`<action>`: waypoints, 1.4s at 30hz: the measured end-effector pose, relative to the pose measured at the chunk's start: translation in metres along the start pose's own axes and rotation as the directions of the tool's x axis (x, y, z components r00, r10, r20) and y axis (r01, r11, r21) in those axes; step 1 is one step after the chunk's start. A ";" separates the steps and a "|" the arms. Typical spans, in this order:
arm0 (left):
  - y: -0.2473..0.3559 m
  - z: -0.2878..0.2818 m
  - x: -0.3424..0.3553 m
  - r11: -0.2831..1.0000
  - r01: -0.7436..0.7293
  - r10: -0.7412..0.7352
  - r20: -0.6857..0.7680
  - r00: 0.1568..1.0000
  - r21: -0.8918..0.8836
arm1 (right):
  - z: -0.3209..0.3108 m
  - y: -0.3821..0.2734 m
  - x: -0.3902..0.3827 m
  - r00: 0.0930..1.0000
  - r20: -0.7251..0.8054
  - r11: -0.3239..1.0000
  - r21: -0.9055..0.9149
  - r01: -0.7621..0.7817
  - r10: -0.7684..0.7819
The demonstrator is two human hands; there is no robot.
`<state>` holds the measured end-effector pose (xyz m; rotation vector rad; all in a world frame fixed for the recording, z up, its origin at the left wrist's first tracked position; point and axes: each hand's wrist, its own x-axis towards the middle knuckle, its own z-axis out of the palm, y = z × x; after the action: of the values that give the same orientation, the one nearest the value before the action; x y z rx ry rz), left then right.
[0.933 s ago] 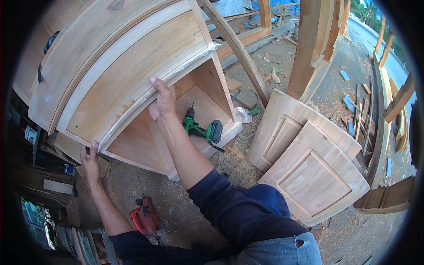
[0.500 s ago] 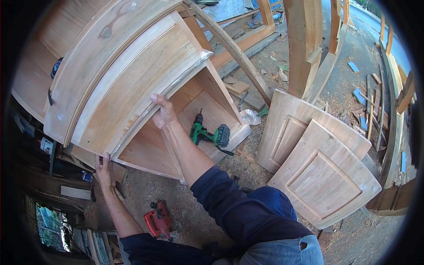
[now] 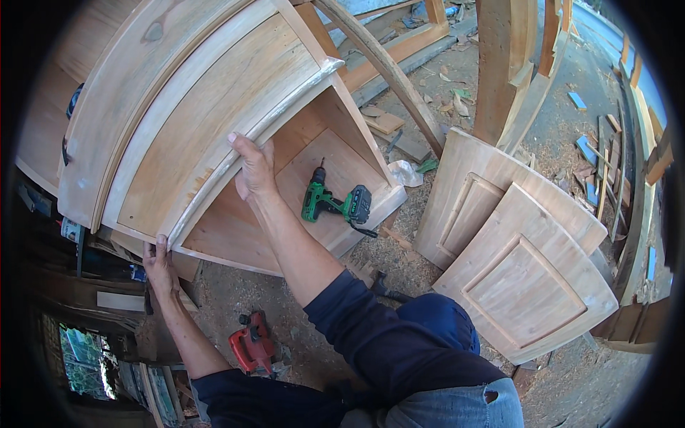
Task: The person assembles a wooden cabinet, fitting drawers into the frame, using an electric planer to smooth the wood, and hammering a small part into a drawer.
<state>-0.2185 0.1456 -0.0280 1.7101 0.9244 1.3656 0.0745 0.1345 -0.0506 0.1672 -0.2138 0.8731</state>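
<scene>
A pale wooden cabinet (image 3: 371, 203) with bowed fronts stands before me. Its curved drawer front (image 3: 221, 107) lies between my hands, above an open compartment. My left hand (image 3: 161, 267) pinches the near left corner of this front, thumb and fingers at its edge. Farther right along the same rim, my right hand (image 3: 255, 170) is closed over the moulded edge; its thumb lies on top and some fingertips are hidden. A green and black cordless drill (image 3: 332, 203) with a bit fitted rests inside the compartment, right of my right forearm.
Two curved panelled doors (image 3: 524, 274) lean overlapping at the right. On the ground by my legs are a red power planer (image 3: 253, 344) and a dark-headed tool (image 3: 389, 289), partly hidden. A slanting wooden bar (image 3: 389, 71) and upright posts (image 3: 497, 64) stand beyond the cabinet.
The view has shifted slightly, bringing the dark-headed tool into sight. My right hand has moved a little up and left along the rim, and its fingers show more. Both hands keep their hold.
</scene>
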 end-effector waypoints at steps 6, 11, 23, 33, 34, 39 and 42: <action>0.004 0.008 -0.001 1.000 -0.009 0.009 -0.015 1.000 0.026 | -0.002 -0.002 0.004 0.998 0.032 0.998 0.002 -0.062 0.062; 0.003 0.001 -0.003 0.999 -0.016 0.016 0.001 1.000 0.044 | 0.001 -0.003 -0.001 0.998 0.022 0.998 0.021 -0.064 0.063; 0.000 0.018 0.005 0.998 0.014 -0.003 -0.204 0.979 0.056 | -0.005 -0.004 0.004 0.991 0.029 0.991 -0.010 -0.132 0.132; -0.009 -0.011 0.015 0.989 0.033 -0.011 -0.153 0.988 0.146 | 0.004 -0.007 -0.003 0.991 -0.051 0.992 0.004 -0.124 0.124; -0.008 -0.007 0.014 0.989 0.049 -0.025 -0.171 0.985 0.137 | 0.004 -0.008 -0.003 0.991 -0.052 0.992 0.005 -0.123 0.123; 0.001 0.009 0.010 0.989 0.012 0.012 -0.158 0.987 0.151 | 0.000 -0.004 -0.001 0.992 -0.015 0.992 -0.002 -0.124 0.124; 0.002 0.009 0.010 0.985 -0.020 0.047 -0.155 0.987 0.173 | -0.001 -0.001 -0.001 0.992 0.004 0.992 0.002 -0.127 0.127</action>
<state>-0.2078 0.1529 -0.0233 1.7697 1.1348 1.4991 0.0744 0.1335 -0.0519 0.1587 -0.2289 0.9999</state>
